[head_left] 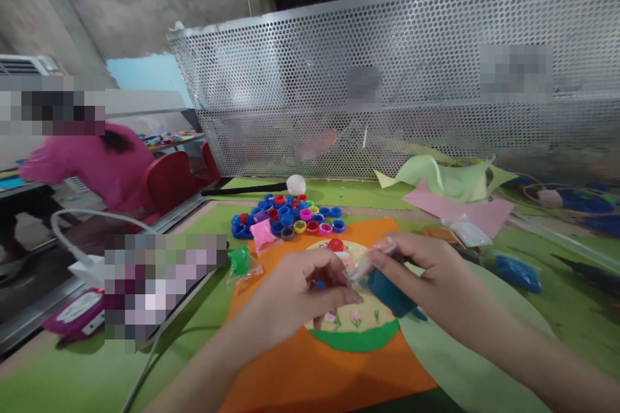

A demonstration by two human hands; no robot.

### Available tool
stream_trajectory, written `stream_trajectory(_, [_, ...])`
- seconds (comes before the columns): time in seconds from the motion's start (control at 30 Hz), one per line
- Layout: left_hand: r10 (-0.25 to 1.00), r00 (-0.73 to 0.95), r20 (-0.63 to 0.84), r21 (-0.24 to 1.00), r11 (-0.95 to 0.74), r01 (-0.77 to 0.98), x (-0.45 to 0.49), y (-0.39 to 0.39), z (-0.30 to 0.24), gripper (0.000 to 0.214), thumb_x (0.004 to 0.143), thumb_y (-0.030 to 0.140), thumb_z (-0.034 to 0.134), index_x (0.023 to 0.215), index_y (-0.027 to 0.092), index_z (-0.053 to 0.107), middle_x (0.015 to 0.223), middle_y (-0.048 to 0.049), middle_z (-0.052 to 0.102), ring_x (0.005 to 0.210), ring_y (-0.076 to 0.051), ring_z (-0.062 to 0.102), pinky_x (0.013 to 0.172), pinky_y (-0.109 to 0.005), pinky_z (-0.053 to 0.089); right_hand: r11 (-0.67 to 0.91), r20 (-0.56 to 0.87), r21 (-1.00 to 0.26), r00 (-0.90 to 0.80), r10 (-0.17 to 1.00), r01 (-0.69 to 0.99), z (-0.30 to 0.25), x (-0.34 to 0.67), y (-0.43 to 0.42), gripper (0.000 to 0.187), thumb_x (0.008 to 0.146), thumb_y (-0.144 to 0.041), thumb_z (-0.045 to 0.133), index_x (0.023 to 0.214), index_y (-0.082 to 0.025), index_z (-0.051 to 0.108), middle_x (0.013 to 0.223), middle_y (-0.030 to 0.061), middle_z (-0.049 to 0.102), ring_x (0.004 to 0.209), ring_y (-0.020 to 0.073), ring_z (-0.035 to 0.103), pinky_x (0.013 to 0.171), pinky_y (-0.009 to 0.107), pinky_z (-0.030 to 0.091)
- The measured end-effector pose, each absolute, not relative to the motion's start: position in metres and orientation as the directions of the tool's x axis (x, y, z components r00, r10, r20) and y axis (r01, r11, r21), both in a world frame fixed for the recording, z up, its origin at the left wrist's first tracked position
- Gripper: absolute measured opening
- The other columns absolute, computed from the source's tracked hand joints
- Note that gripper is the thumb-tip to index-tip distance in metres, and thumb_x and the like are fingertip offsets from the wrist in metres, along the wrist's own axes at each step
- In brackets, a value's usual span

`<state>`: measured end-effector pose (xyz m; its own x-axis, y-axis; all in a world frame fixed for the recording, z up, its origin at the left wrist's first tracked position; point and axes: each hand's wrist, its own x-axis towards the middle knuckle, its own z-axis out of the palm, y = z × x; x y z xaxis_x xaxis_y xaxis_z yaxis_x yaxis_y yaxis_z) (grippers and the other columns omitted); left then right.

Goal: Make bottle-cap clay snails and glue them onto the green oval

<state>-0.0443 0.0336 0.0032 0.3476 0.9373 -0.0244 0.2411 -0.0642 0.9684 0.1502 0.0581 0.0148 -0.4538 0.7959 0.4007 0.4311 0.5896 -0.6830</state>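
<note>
My right hand (426, 271) grips a clear plastic packet of blue modelling clay (390, 290), with the clear end of the bag pinched at the fingertips. My left hand (298, 290) has its fingers curled beside the bag's loose end; a bit of blue shows between them, but what they hold I cannot make out. Beneath both hands lies a round cream picture (361, 335) with a green lower edge, small pink flowers and a red shape at the top. It rests on an orange sheet (295, 374), and the hands cover its middle.
Coloured bottle caps (285, 216) are heaped behind the hands. Pink (264, 235) and green (239, 261) clay packets lie at left, a blue packet (516, 271) at right. A white cable (155, 348) crosses the left side. A perforated metal panel (310, 97) stands behind; a person in pink (101, 168) sits left.
</note>
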Motion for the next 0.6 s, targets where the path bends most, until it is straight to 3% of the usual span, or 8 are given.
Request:
stream_trajectory(0.27, [0.87, 0.493, 0.023, 0.927, -0.203, 0.315, -0.043, 0.03, 0.001, 0.024, 0.088, 0.034, 0.05, 0.07, 0.018, 0.05, 0.066, 0.0031, 0.05, 0.056, -0.009, 0.049, 0.051, -0.018, 0.041, 0.666, 0.395, -0.651, -0.587, 0.706, 0.363, 0.024, 0.151, 0.052, 0.032, 0.094, -0.029, 0.033, 0.067, -0.022, 0.049, 0.061, -0.0024, 0.055, 0.053, 0.0104, 0.049, 0.047, 0.018, 0.041])
stream_trajectory(0.4, [0.866, 0.496, 0.063, 0.886, -0.277, 0.372, -0.041, 0.03, 0.003, 0.023, 0.088, 0.029, 0.045, 0.068, 0.018, 0.05, 0.066, 0.0018, 0.049, 0.058, -0.011, 0.05, 0.053, -0.021, 0.041, 0.685, 0.359, -0.608, -0.63, 0.689, 0.402, 0.029, 0.153, 0.052, 0.034, 0.094, -0.028, 0.034, 0.065, -0.02, 0.05, 0.062, -0.0008, 0.055, 0.056, 0.0117, 0.051, 0.05, 0.021, 0.041])
stream_trajectory(0.6, [0.875, 0.476, 0.09, 0.853, -0.315, 0.417, -0.038, 0.027, 0.013, 0.024, 0.086, 0.028, 0.046, 0.066, 0.017, 0.053, 0.063, 0.0006, 0.051, 0.057, -0.011, 0.05, 0.053, -0.022, 0.04, 0.655, 0.31, -0.656, -0.657, 0.687, 0.375, 0.024, 0.153, 0.051, 0.033, 0.096, -0.027, 0.032, 0.077, -0.021, 0.059, 0.072, -0.0006, 0.063, 0.064, 0.0115, 0.057, 0.058, 0.022, 0.044])
